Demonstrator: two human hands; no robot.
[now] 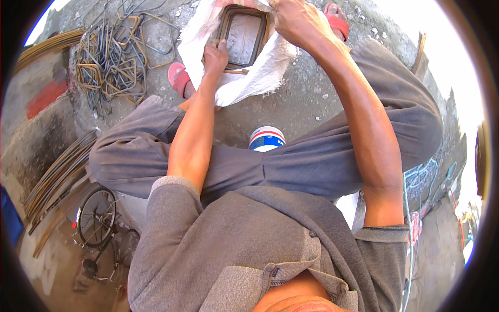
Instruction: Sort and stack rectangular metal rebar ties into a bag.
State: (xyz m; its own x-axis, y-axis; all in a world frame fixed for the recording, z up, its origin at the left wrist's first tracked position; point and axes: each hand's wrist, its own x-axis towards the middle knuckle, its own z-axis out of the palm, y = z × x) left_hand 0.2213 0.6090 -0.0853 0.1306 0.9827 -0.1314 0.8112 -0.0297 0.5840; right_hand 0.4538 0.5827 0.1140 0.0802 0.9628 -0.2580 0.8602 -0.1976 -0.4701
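Note:
A stack of rectangular rebar stirrups (223, 32), brown and dark, lies inside an opened white woven sack (236, 93) on the ground between my feet. My left hand (215, 54) is closed at the near left corner of the stack, with its thumb on the bars; part of its grip is hidden. At the far right rim of the sack, my right hand (293, 21) is closed with its fingertips at the sack's edge. The picture's top edge cuts off the far end of the sack.
A tangled heap of bent rebar (112, 62) lies at the far left. Long rods (57, 174) rest near a bicycle (96, 218) on the left. A white, blue and red container (266, 138) stands between my legs. Blue rope (426, 174) lies at the right.

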